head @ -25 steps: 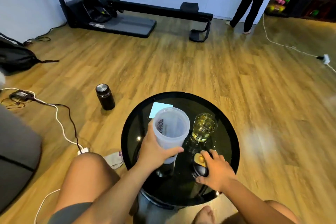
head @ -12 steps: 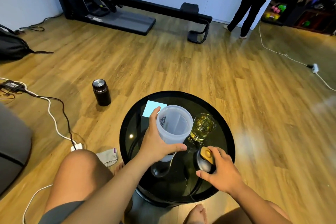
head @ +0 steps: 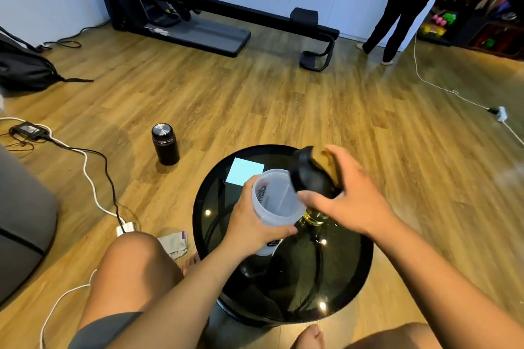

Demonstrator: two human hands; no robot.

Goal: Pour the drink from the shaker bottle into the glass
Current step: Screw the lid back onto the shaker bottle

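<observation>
My left hand [head: 249,224] grips a translucent shaker bottle [head: 276,201], open-topped and held above the round black glass table [head: 215,286]. My right hand [head: 351,195] holds the bottle's black lid with its tan flip cap [head: 312,176] in the air, tilted, right beside the bottle's rim. The glass with yellowish drink [head: 314,217] stands on the table, mostly hidden under my right hand and the lid; only its lower part shows.
A light blue note [head: 245,171] lies on the table's far side. A dark flask [head: 165,144] stands on the wood floor to the left, with cables and a charger nearby. A person [head: 397,8] stands far back by exercise equipment.
My right hand has lifted the lid off the table and raised it up beside the bottle's mouth. The left hand keeps holding the bottle in about the same spot.
</observation>
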